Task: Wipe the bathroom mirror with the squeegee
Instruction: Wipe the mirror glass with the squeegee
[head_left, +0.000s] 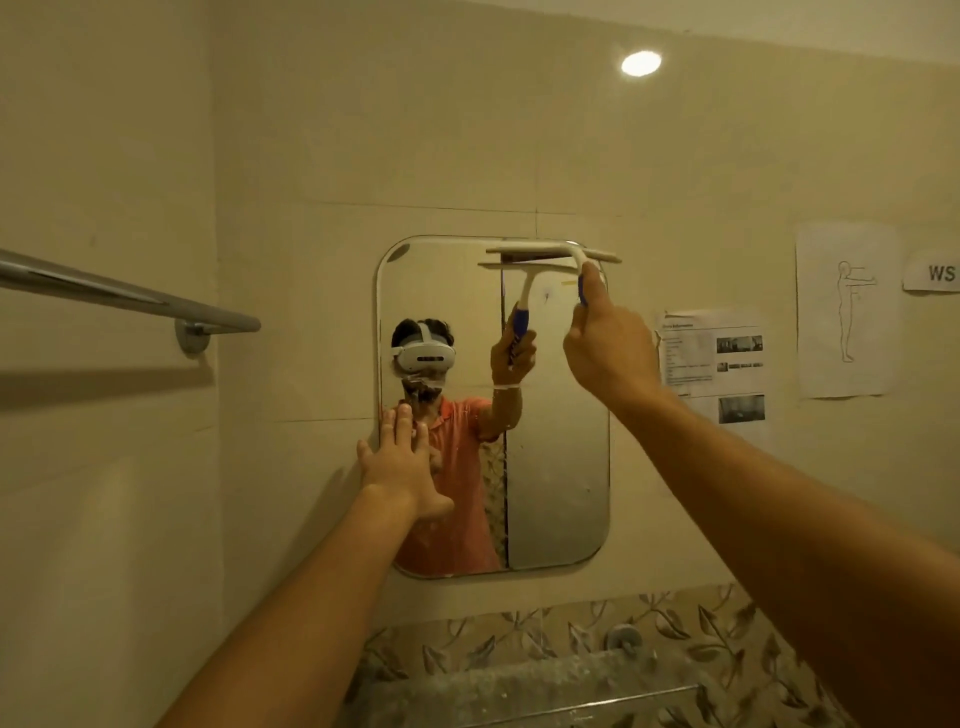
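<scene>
- A rounded-corner mirror was seen fixed to a cream tiled wall, above a band of leaf-patterned tiles.
- A white squeegee was held at the top right of the mirror, its blade lying level along the mirror's upper edge and reaching just past the right corner.
- The right hand was closed around the squeegee's handle, of which a short blue part was seen above the knuckles.
- The left hand was spread open, with the fingers straight, laid flat at the mirror's lower left edge, partly on the glass and partly on the wall.
- Both hands and the squeegee were reflected in the glass.
- A metal towel bar was mounted on the wall to the left, well apart from the mirror.
- Printed sheets were stuck to the wall just right of the mirror, and a sheet with a line-drawn figure was seen further right.
- A round lit lamp was seen high on the wall.
</scene>
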